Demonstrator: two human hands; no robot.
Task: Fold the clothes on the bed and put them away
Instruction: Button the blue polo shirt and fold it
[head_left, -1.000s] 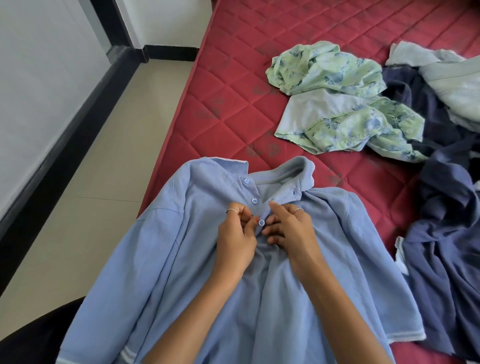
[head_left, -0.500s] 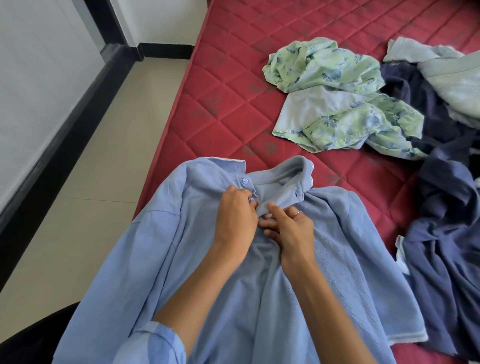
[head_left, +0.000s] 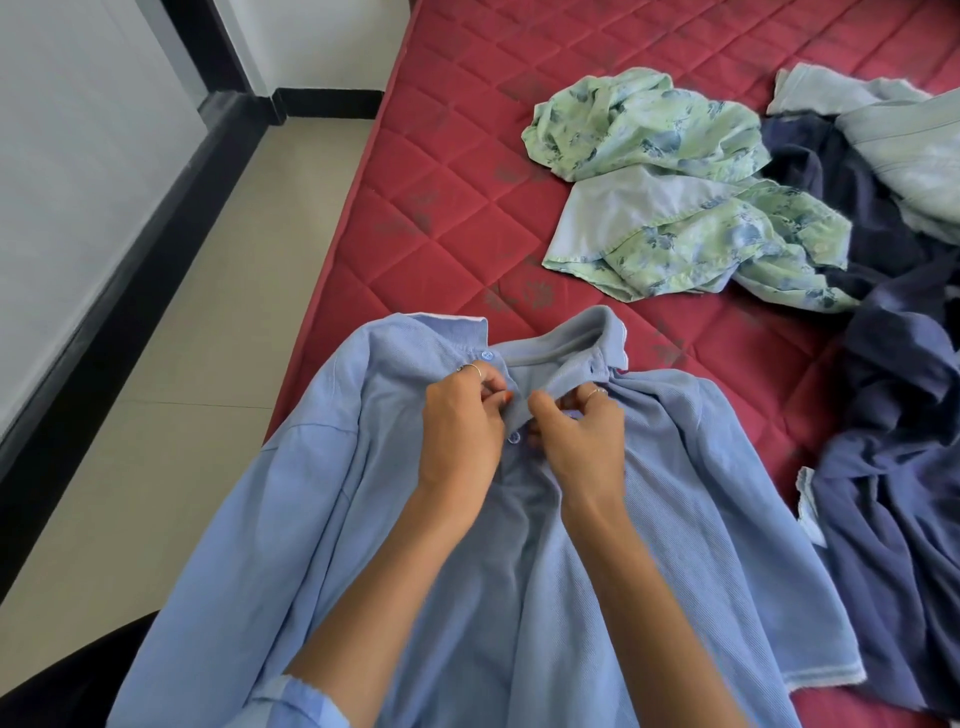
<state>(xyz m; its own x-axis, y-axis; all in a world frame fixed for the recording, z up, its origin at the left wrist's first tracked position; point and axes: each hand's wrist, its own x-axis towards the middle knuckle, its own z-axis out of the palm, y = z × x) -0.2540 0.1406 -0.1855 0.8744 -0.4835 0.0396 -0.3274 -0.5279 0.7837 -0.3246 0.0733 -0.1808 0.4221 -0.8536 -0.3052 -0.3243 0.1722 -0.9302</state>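
Shirt (head_left: 322, 519), light blue, front up at mattress (head_left: 447, 218) near edge, spread for folding. Left hand (head_left: 460, 431) and right hand (head_left: 576, 441) pinch its placket, apparently buttoning. Other garments (head_left: 670, 202) lie crumpled farther up the mattress.

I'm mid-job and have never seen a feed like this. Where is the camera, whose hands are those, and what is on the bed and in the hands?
There is no machine here: a person works bare-handed, and the single picture comes from a camera worn on their head, looking forward and down. The left hand and right hand both pinch the button placket of a light blue polo shirt, just below its collar, as if doing up a button. The shirt lies spread, front up, on a red quilted mattress, its near part hanging off the edge. Farther back lie a crumpled green floral garment, a dark navy garment and a pale blue-grey garment, all unfolded. Tiled floor runs along the left.
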